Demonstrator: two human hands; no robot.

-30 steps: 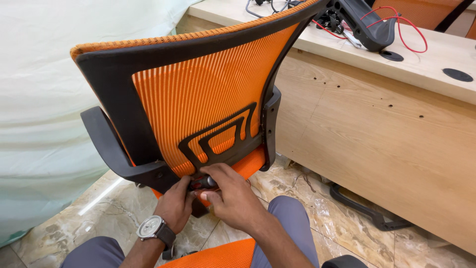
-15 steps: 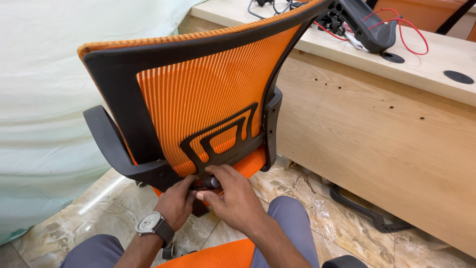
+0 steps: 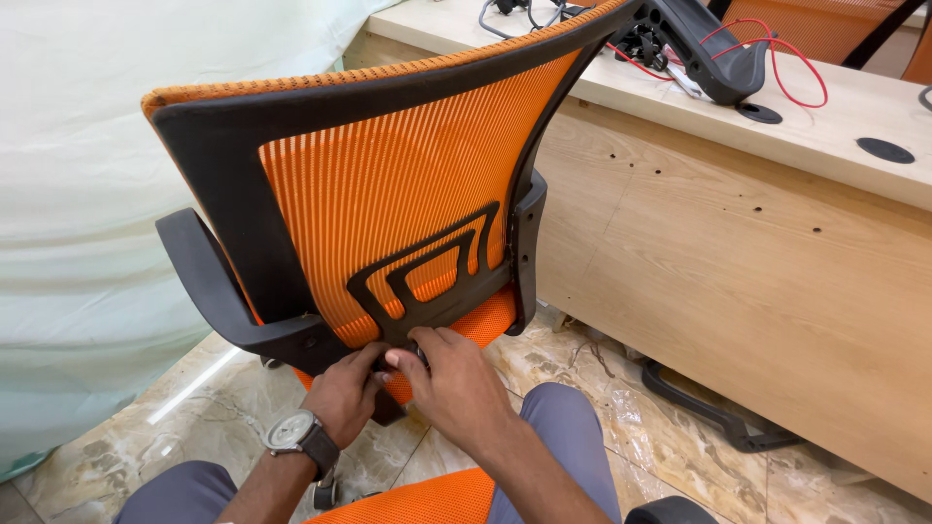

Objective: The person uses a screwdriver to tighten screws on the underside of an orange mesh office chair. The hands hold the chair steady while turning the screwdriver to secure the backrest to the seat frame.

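Orange mesh cloth chair back [image 3: 388, 204], matt black plastic frame [image 3: 223, 194], pale wood-grain desk [image 3: 738, 291], glossy marble floor [image 3: 126, 437]

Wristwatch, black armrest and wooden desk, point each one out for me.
Wristwatch [image 3: 288, 431], head view, on its pale dial.
Black armrest [image 3: 206, 281], head view, middle of its curved bar.
Wooden desk [image 3: 738, 281], head view, bare front panel.

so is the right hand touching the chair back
Touching: the head view shows the right hand with fingertips pressed on the black bracket at the bottom of the chair back.
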